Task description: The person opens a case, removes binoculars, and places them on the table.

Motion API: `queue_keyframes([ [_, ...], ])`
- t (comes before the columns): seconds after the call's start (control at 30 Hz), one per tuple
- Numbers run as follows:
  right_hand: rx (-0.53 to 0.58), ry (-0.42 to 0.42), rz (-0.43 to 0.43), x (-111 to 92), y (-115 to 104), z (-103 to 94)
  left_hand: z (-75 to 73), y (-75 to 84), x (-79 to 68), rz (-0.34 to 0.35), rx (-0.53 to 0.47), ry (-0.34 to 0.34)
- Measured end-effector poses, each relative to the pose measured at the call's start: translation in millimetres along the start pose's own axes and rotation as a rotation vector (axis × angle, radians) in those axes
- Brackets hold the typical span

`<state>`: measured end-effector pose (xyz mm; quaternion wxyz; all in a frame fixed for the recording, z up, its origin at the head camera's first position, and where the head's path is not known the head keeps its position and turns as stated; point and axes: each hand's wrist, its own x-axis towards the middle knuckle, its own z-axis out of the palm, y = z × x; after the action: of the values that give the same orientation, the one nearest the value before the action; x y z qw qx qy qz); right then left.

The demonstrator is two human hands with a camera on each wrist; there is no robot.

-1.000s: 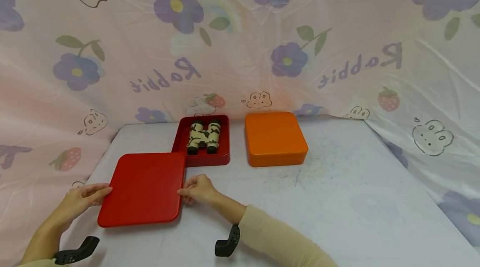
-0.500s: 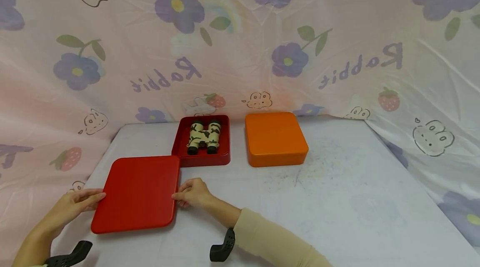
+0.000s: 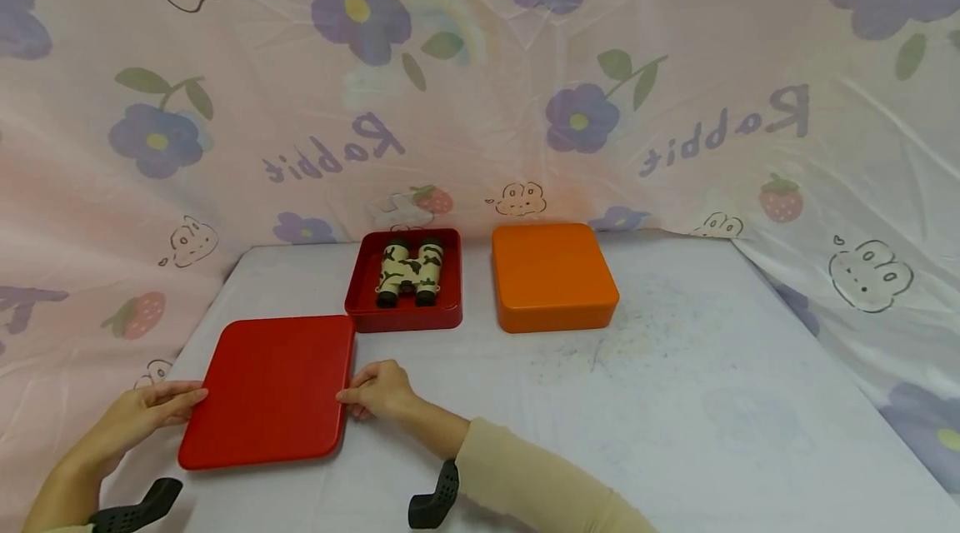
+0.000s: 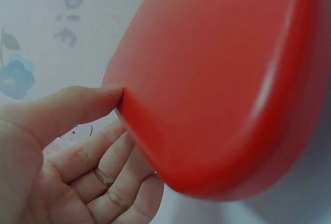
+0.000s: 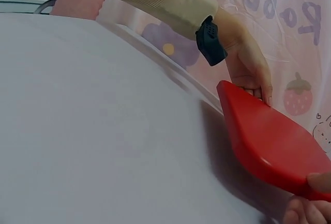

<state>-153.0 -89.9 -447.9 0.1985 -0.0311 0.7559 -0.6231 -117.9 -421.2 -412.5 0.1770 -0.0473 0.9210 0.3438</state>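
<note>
A flat red lid (image 3: 270,391) with rounded corners is held between both hands at the left front of the table. My left hand (image 3: 142,416) pinches its left edge; in the left wrist view the thumb (image 4: 98,100) lies on top and the fingers are below. On the opposite edge, my right hand (image 3: 382,391) grips with thumb and fingers. A shadow under the lid (image 5: 279,146) shows in the right wrist view. Behind it sits a dark red box (image 3: 408,318), uncovered, with camouflage-patterned binoculars (image 3: 408,273) inside.
An orange box (image 3: 555,271) with a smooth top stands to the right of the red one. The white-covered table (image 3: 675,400) reaches back to a patterned curtain (image 3: 480,83). Black wrist cameras (image 3: 435,500) are worn on both forearms.
Both hands have carried the red lid left and toward the front, away from the red box, whose front left corner now shows more. The boxes and binoculars have stayed in place.
</note>
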Motion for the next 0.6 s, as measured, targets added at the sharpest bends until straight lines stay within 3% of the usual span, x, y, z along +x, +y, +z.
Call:
queue_keyframes([
  [0.23,0.067,0.063,0.062,-3.1,-1.0,10.1,-2.3,-6.5,0.1,-0.062,-0.010,-0.014],
  [0.6,0.214,0.149,0.187,-5.1,-4.3,21.7,-1.1,-13.2,-1.1,-0.078,-0.023,-0.015],
])
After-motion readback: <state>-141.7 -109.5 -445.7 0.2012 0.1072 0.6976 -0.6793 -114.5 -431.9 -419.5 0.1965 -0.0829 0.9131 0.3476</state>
